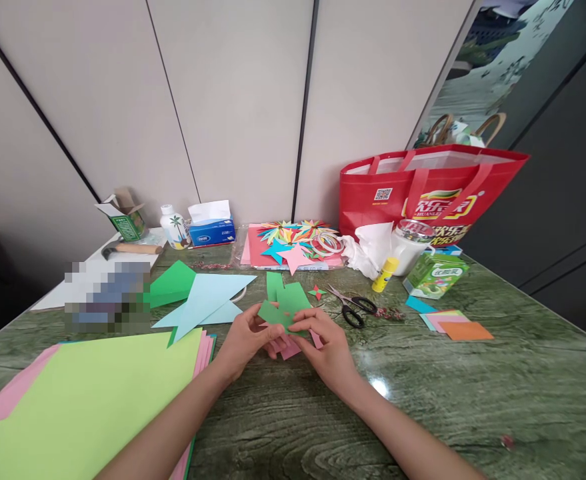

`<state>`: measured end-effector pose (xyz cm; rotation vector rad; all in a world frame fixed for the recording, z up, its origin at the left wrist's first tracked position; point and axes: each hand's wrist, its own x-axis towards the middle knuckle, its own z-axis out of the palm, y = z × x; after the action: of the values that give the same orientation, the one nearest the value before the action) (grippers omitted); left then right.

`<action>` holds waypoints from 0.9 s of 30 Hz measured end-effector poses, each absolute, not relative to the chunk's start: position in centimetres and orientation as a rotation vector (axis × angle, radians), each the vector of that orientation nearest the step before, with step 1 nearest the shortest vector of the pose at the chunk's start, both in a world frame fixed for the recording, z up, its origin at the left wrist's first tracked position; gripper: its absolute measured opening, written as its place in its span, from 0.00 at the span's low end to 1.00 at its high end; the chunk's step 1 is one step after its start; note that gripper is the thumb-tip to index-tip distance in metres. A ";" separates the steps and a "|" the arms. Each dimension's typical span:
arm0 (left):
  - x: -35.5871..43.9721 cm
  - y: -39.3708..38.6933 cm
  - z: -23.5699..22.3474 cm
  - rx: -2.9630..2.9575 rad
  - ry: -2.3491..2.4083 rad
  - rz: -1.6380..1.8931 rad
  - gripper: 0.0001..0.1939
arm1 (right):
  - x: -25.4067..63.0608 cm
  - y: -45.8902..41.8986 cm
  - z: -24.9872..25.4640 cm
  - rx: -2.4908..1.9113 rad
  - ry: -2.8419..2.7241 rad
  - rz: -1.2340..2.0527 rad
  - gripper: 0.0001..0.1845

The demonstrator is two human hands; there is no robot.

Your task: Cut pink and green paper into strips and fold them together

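Yellow-green sheets [113,393] lie toward the surface's [413,407] near left corner; well inside its edges, your left hand [245,339] and right hand [330,347], fingers nearly closed, pinch small green paper [273,315], probably mid-fold; lining up its edges seems called for.

Through my camera I see a blue tissue box [213,233] standing near the back of the table [423,407], with pale panels [247,100] behind it. Just left of it I make out a white bottle [174,230] with a palm-tree print; farther left, an open green carton [131,227]. Left of the tissue box and nearer me lies a wooden-handled hammer [137,249]. Well to its right I have a red shopping bag [367,190], a white mug [407,252] and a green box [435,277].
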<state>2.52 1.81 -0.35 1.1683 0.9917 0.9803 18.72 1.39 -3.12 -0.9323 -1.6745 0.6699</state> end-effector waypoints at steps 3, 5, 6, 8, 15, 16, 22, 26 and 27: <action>2.5 1.7 0.0 1.152 0.977 1.000 0.22 | 18.6 1.4 -3.3 -0.964 -1.643 0.707 0.04; 2.5 1.6 0.2 1.154 0.977 1.018 0.20 | 18.5 1.3 -3.3 -0.998 -1.622 0.728 0.03; 2.5 1.6 0.2 1.158 0.977 1.024 0.19 | 18.4 1.3 -3.2 -1.007 -1.619 0.745 0.05; 2.5 1.6 0.2 1.169 0.975 1.028 0.18 | 18.4 1.2 -3.1 -1.010 -1.621 0.802 0.07; 2.7 1.6 -0.1 1.193 1.050 1.025 0.13 | 18.2 1.0 -3.3 -1.002 -1.527 1.060 0.12; 2.7 1.5 -0.1 1.185 1.063 1.027 0.13 | 18.2 1.0 -3.4 -1.006 -1.502 1.085 0.14; 2.7 1.5 -0.3 1.149 0.982 1.046 0.15 | 18.2 1.4 -3.3 -1.061 -1.447 1.092 0.13; 2.6 1.6 -0.3 1.168 0.982 1.039 0.11 | 18.3 1.4 -3.0 -1.047 -1.473 1.088 0.10; 2.6 1.6 -0.3 1.167 0.994 1.041 0.10 | 18.3 1.4 -3.0 -1.038 -1.469 1.108 0.11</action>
<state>2.61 1.58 -0.32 1.1674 0.9943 1.0414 18.27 1.39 -2.95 -1.0376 -1.4694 1.1081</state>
